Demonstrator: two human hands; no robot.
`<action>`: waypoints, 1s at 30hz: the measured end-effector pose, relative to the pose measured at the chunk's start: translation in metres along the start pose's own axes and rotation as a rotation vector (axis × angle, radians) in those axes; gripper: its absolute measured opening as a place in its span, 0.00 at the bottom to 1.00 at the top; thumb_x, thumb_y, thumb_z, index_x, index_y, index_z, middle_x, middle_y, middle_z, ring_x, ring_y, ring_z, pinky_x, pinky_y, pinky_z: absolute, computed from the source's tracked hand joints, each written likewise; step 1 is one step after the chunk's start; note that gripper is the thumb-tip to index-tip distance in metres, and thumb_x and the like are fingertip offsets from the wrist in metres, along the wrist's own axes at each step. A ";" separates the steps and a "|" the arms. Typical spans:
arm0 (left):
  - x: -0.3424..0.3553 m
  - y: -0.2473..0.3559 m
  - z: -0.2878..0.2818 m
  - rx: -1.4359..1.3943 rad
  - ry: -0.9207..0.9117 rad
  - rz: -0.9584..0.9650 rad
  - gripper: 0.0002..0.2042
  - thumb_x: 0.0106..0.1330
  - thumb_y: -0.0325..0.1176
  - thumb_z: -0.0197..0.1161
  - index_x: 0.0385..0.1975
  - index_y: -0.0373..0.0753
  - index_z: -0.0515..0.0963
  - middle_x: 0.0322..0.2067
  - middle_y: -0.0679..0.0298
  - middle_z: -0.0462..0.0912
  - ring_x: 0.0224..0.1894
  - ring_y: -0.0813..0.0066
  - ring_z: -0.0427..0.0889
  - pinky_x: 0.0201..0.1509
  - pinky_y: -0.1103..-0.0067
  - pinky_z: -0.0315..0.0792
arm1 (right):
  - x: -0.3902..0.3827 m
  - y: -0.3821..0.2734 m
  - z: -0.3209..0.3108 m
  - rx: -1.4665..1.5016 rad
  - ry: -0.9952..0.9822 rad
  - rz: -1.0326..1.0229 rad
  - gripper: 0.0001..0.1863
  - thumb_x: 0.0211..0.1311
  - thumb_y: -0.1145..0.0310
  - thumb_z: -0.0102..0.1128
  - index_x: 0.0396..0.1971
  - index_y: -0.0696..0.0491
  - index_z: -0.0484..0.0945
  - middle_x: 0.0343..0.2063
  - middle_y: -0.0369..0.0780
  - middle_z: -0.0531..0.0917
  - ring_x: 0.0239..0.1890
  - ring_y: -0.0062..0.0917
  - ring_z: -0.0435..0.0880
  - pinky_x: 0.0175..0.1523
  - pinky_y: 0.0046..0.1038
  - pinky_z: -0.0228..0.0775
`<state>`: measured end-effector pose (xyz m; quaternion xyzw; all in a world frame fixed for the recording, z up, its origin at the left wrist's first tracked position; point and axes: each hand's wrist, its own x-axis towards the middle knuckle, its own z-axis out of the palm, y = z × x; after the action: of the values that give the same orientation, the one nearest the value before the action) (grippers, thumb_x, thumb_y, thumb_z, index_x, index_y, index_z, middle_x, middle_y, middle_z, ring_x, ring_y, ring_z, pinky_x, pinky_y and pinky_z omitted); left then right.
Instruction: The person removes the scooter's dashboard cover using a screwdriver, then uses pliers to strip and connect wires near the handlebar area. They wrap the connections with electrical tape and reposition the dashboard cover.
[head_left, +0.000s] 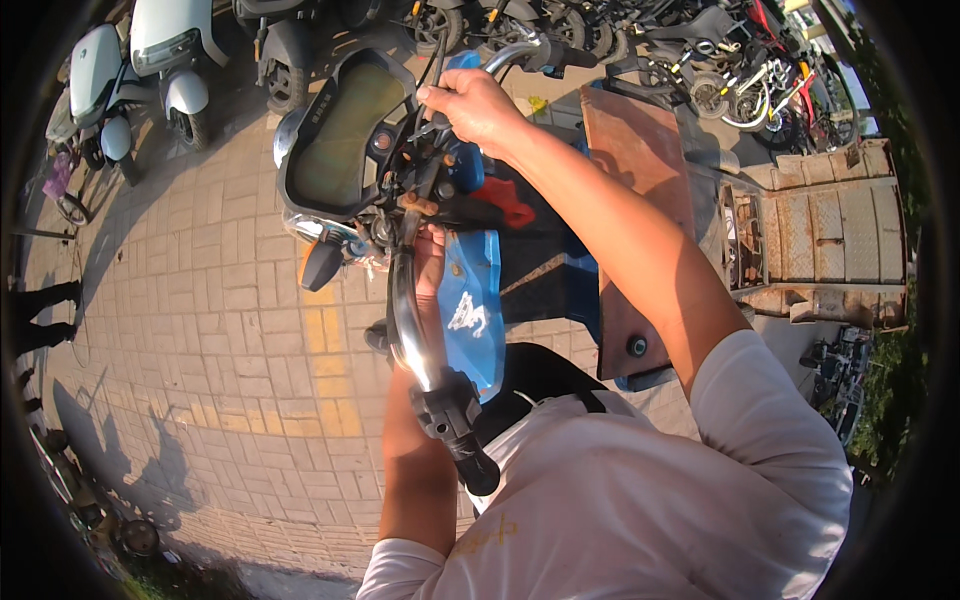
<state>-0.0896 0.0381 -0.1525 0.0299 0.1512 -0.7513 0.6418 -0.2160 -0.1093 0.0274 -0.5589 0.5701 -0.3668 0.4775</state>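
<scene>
The handlebar (405, 290) of a blue three-wheeled cargo vehicle stands in front of me. My right hand (478, 108) reaches across to the far side of the dashboard (345, 140), its thumb and fingers pinched together beside black cables. What it grips is too small to tell. Below, my left hand (430, 262) is partly hidden behind the handlebar, next to the blue front panel (468, 300). Its fingertips show near the wiring under the dashboard, but their grip is hidden. A black rubber grip (472, 460) ends the near side of the bar.
A brown seat board (640, 150) lies to the right, with a rusty cargo bed (835, 240) beyond it. Parked scooters (170, 50) stand at the far left, and several bicycles (750, 95) crowd the far right. A person's dark-trousered legs (45, 315) show at the left edge.
</scene>
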 end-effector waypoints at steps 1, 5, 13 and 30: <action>0.004 -0.001 0.004 0.027 0.009 0.007 0.13 0.67 0.35 0.57 0.46 0.36 0.77 0.41 0.57 0.82 0.44 0.64 0.79 0.56 0.66 0.70 | 0.001 0.001 0.002 0.003 -0.031 0.069 0.12 0.65 0.64 0.61 0.27 0.57 0.77 0.18 0.35 0.76 0.13 0.13 0.60 0.16 0.20 0.48; 0.024 -0.005 0.006 0.037 0.110 0.053 0.10 0.67 0.35 0.57 0.42 0.36 0.77 0.37 0.59 0.81 0.38 0.66 0.78 0.50 0.69 0.71 | -0.009 0.014 0.021 0.218 0.052 0.321 0.14 0.64 0.68 0.59 0.22 0.62 0.76 0.18 0.40 0.79 0.09 0.19 0.65 0.12 0.27 0.50; 0.027 -0.005 -0.005 0.175 0.377 0.197 0.07 0.68 0.35 0.58 0.36 0.38 0.76 0.28 0.63 0.80 0.28 0.69 0.76 0.39 0.74 0.73 | -0.026 0.028 0.021 0.062 -0.108 0.371 0.11 0.63 0.67 0.61 0.28 0.60 0.78 0.24 0.40 0.83 0.12 0.16 0.64 0.14 0.24 0.53; -0.272 0.171 -0.154 0.469 0.906 -0.170 0.09 0.71 0.37 0.49 0.35 0.39 0.72 0.29 0.61 0.76 0.32 0.67 0.77 0.36 0.73 0.74 | -0.049 0.037 0.011 0.257 -0.194 0.350 0.14 0.59 0.65 0.66 0.34 0.62 0.81 0.16 0.36 0.75 0.08 0.14 0.61 0.12 0.23 0.48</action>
<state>0.1017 0.3167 -0.2665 0.4829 0.2433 -0.7261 0.4247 -0.2199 -0.0558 -0.0042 -0.4188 0.5582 -0.2927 0.6538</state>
